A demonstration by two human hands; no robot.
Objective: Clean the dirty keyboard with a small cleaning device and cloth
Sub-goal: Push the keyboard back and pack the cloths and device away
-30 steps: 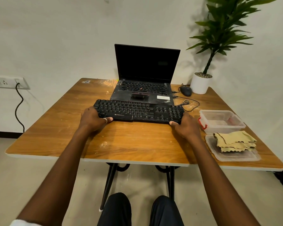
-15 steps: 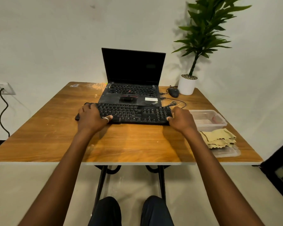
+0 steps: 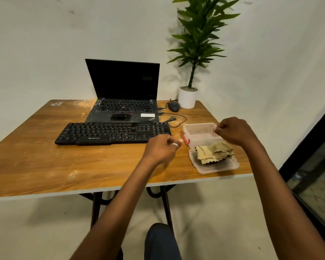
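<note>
The black keyboard [image 3: 113,133] lies flat on the wooden table [image 3: 45,162], in front of an open laptop [image 3: 124,109]. To its right stands a clear plastic box [image 3: 197,133] with a red latch. In front of the box, yellow cloths [image 3: 213,152] are piled on a clear lid [image 3: 231,166]. My left hand [image 3: 161,149] hovers just left of the box with its fingers curled and holds nothing. My right hand [image 3: 233,132] is at the box's back right rim, thumb and fingers curled and pinching it. No cleaning device shows.
A black mouse [image 3: 174,106] and its cable lie behind the box. A white pot with a tall plant [image 3: 188,97] stands at the back right corner. The table's front edge runs close to the lid. My knee [image 3: 161,241] shows below.
Both hands have left the keyboard's ends and moved right to the plastic box. The keyboard now lies flat on the table. My view has swung to the right.
</note>
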